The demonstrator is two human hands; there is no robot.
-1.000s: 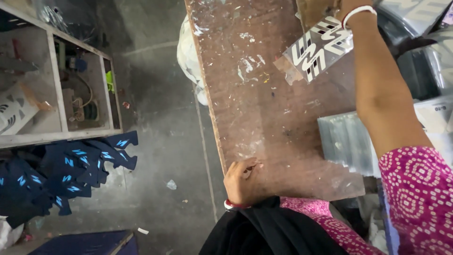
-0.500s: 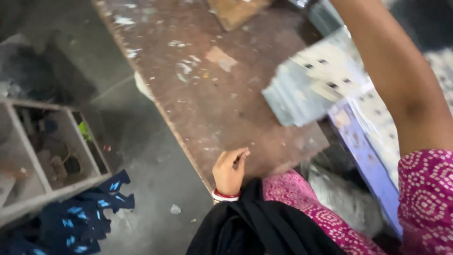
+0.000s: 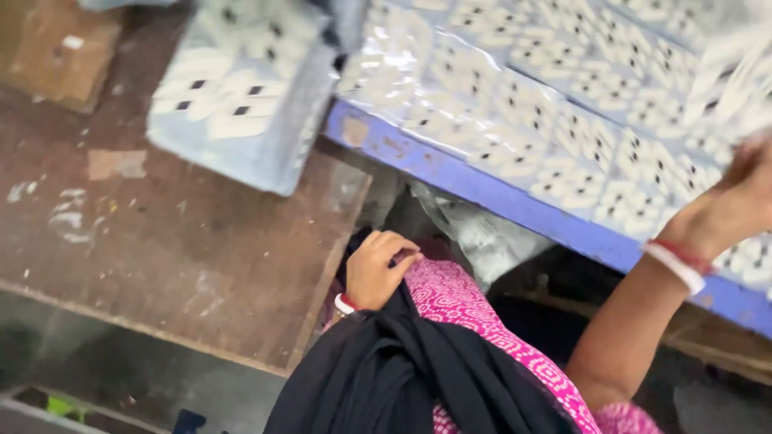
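The right hand [image 3: 736,205] is lifted to about two o'clock and reaches over the row of clear packets with white and black pattern pieces [image 3: 563,120], which lie on a blue shelf edge [image 3: 482,189]. This hand is blurred, so I cannot tell if its fingers already pinch a packet or only touch the top one; a white and red bangle [image 3: 679,261] sits on the wrist. The left hand [image 3: 382,269] rests low, near six o'clock, at the corner of the brown wooden tabletop [image 3: 161,249], just against the pink patterned cloth [image 3: 466,313] of the person's clothing. Its fingers are loosely curled and hold nothing. One more stack of the same packets [image 3: 241,96] lies at eleven o'clock on the tabletop, partly hanging over its far edge. By my judgement the step in hand is the reach and grasp at the packets on the shelf. The following move calls for a firm pinch on the slippery plastic, so that only one packet comes away.
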